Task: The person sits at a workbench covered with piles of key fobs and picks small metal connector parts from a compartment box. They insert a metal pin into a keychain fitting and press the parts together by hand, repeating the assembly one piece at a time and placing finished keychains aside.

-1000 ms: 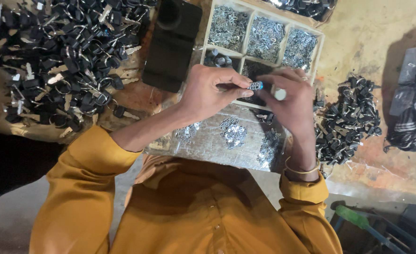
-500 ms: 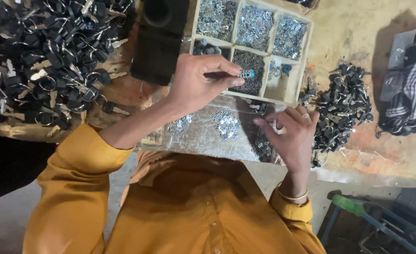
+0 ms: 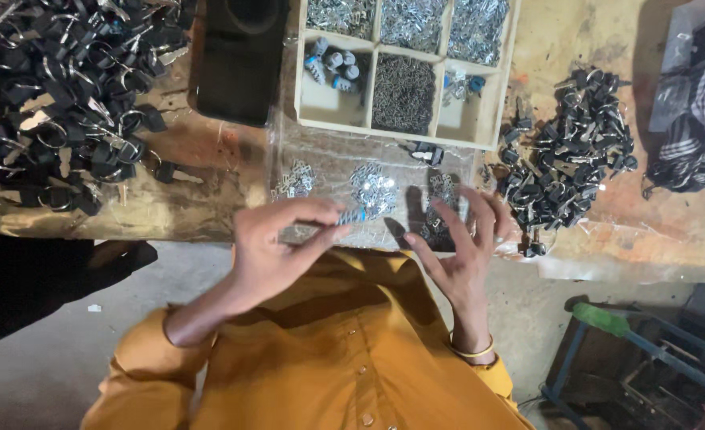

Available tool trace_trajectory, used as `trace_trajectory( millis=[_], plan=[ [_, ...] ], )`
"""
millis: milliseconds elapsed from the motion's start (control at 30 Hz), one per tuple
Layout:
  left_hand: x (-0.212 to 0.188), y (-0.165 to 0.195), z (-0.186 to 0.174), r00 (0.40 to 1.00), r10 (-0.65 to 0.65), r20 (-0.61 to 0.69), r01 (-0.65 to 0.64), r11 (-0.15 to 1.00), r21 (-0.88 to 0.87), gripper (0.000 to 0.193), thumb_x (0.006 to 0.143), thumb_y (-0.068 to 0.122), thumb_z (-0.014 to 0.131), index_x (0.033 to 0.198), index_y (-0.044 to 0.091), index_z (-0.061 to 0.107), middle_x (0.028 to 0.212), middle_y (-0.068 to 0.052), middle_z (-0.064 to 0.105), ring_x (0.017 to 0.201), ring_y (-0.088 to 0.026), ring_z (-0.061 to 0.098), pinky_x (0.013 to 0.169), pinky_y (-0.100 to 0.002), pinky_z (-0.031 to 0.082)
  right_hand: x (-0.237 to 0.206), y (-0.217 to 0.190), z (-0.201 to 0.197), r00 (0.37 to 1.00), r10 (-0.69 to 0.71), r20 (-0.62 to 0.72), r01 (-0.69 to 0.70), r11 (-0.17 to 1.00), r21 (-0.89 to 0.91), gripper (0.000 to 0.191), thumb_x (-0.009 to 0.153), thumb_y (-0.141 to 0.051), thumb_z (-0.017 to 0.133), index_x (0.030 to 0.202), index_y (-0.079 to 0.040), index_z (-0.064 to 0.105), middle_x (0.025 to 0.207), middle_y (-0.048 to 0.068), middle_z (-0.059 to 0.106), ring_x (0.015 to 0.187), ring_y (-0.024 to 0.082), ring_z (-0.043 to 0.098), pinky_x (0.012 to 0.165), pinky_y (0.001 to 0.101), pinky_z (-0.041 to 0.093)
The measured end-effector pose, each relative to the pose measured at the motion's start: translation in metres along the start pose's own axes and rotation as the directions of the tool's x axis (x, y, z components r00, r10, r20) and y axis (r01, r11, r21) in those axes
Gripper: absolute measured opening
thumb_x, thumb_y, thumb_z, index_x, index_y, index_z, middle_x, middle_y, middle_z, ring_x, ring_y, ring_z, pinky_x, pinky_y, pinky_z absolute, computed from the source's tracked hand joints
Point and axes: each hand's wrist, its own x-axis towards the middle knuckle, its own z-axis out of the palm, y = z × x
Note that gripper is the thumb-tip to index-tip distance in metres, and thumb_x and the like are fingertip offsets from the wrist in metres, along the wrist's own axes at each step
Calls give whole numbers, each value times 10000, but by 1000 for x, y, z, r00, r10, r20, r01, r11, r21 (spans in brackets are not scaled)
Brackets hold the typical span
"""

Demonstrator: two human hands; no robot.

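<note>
Head view: left hand pinches a small blue-tipped metal cylinder (light, rigid, likely slippery; best held mid-barrel); right hand spread open above the table

You are wearing a mustard-yellow shirt; a black-and-white checked cloth is lying at two o'clock, black keys at ten o'clock.

The divided tray at twelve o'clock looks like pale, matt wood, its compartments filled with bright metal bits. A glossy clear plastic sheet covers the worn, rough wooden bench. The black key heaps at two o'clock look matt plastic with shiny metal rings. At three o'clock lies striped cloth.
</note>
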Motion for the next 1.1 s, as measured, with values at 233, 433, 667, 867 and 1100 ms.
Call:
trace_trajectory(
  millis=[233, 433, 667, 867, 1100],
  plan=[
    [-54, 1, 25, 946, -324, -6, 319, 934, -162, 251, 872, -1, 799, 1110, -23, 722, 1076, -121, 762, 921, -163, 773, 771, -253, 654, 12, -2, 1, 995, 6, 96, 12, 984, -177, 619, 854, -535, 826, 1305, -125, 717, 1629, 160, 364, 1504, 439, 238, 1230, 592, 185],
    [-72, -18, 33, 965, -252, -67, 248, 967, -64, 205, 869, 32, 822, 1064, 3, 762, 1048, -115, 783, 906, -166, 783, 760, -255, 650, -4, -1, -1, 991, -82, 107, 86, 996, -39, 518, 827, -507, 845, 1214, -175, 755, 1585, 87, 453, 1509, 409, 276, 1258, 567, 199],
    [-78, -26, 38, 972, -210, -102, 209, 978, -23, 202, 885, 56, 826, 1074, 22, 768, 1069, -102, 785, 926, -172, 780, 795, -275, 640, -28, 4, 7, 984, -146, 98, 158, 978, -138, 503, 801, -441, 872, 1215, -172, 776, 1493, 149, 510, 1412, 405, 332, 1162, 557, 231],
    [-76, -30, 41, 962, -242, -126, 242, 970, -21, 210, 879, 56, 834, 1078, 24, 773, 1076, -100, 792, 917, -158, 778, 772, -266, 631, -41, 8, 14, 945, -325, 24, 326, 940, -96, 322, 766, -104, 870, 1059, -229, 825, 1067, -58, 664, 1059, 220, 561, 1002, 455, 314],
    [-79, -34, 48, 926, -344, -155, 336, 939, -79, 207, 870, 55, 836, 1068, 25, 784, 1062, -94, 804, 779, -93, 740, 599, -211, 581, -27, -23, 24, 998, -49, -50, 64, 929, 364, 190, 867, 24, 786, 1027, -69, 745, 1038, 50, 744, 971, 219, 657, 916, 319, 454]
  ],
)
